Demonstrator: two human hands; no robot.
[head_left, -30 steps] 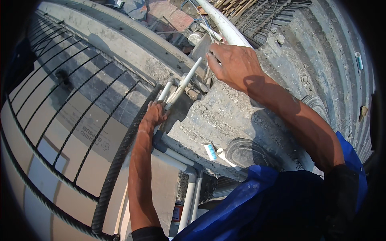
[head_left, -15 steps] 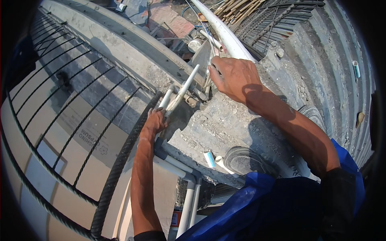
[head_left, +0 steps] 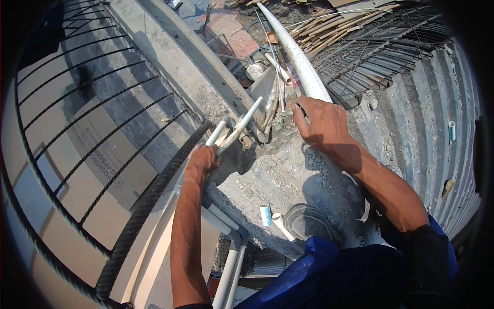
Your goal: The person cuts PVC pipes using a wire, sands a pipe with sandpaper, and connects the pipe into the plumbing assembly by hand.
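My left hand (head_left: 204,158) is closed around the lower part of a short white pipe (head_left: 215,133), whose upper end sticks out above the fist. Just right of it, a second thin, pale pipe (head_left: 250,114) slants upward from the rubble. My right hand (head_left: 323,122) is palm down with curled fingers and the thumb near the index finger. It covers the near end of a long white pipe (head_left: 294,50) that runs away toward the top. What sits inside those fingers is hidden.
A black rebar grid (head_left: 128,234) stands on the left. Dusty corrugated metal sheets (head_left: 429,121) spread on the right. Near my lap lie a blue-and-white tube piece (head_left: 265,215), a white pipe offcut (head_left: 282,226) and a round grey coil (head_left: 309,224). Bamboo poles (head_left: 334,26) are piled beyond.
My right hand has moved a little right and toward me. My left hand keeps its hold on the short pipe. The whole view has shifted slightly.
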